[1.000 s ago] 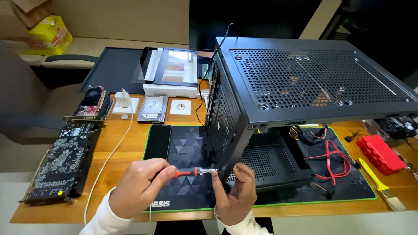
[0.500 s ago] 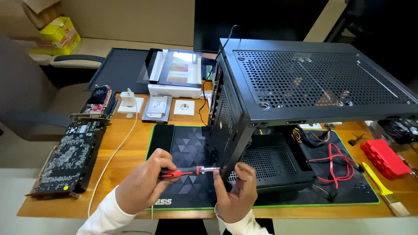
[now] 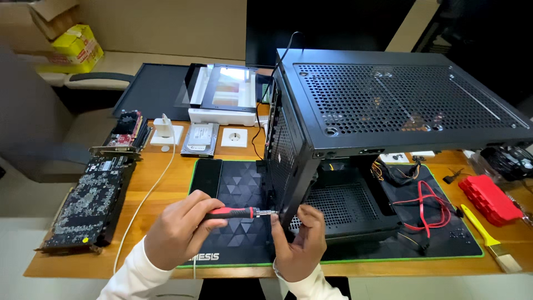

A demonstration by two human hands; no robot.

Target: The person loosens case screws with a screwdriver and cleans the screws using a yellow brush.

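Note:
A black perforated computer case [image 3: 388, 105] lies on its side on a black desk mat [image 3: 239, 194] with a green edge. My left hand [image 3: 180, 233] grips a red-and-black screwdriver [image 3: 236, 212] held level, its tip at the case's lower rear corner. My right hand [image 3: 300, 244] sits just under that corner, fingers curled near the screwdriver's tip and touching the case edge. Whether it pinches a screw is hidden.
Two graphics cards [image 3: 91, 203] lie at the left on the wooden desk [image 3: 161, 183]. A hard drive [image 3: 201, 139], white charger [image 3: 164, 129], phone [image 3: 206, 176] and white box [image 3: 225, 94] sit behind the mat. Red cables [image 3: 425, 208], a red box [image 3: 488, 199] and a yellow brush [image 3: 488, 239] lie right.
The view has shifted slightly. Both hands stay at the case's rear corner, with the screwdriver still level against it.

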